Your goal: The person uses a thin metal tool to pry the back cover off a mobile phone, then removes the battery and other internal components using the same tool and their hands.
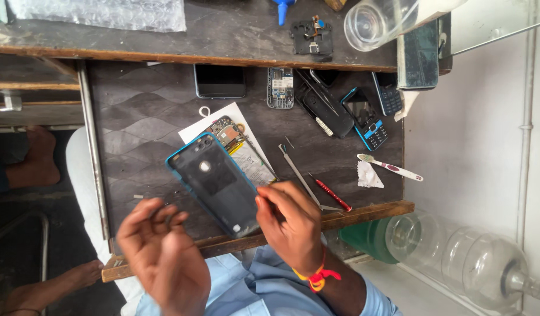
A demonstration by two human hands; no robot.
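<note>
Right hand (293, 225) fingers pinch the phone back cover (217, 182) edge; left hand (161, 254) fingers hang loosely curled nearby.

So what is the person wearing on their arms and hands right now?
Both hands are bare, with no gloves or rings visible. The right hand has a red and yellow thread band tied around its wrist. The left hand shows nothing on its wrist. A light blue shirt covers the upper arms, with short sleeves.

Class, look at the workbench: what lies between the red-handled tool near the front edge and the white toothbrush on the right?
In the head view, a small white cloth lies between the red-handled tool and the white toothbrush, on the dark workbench.
</note>
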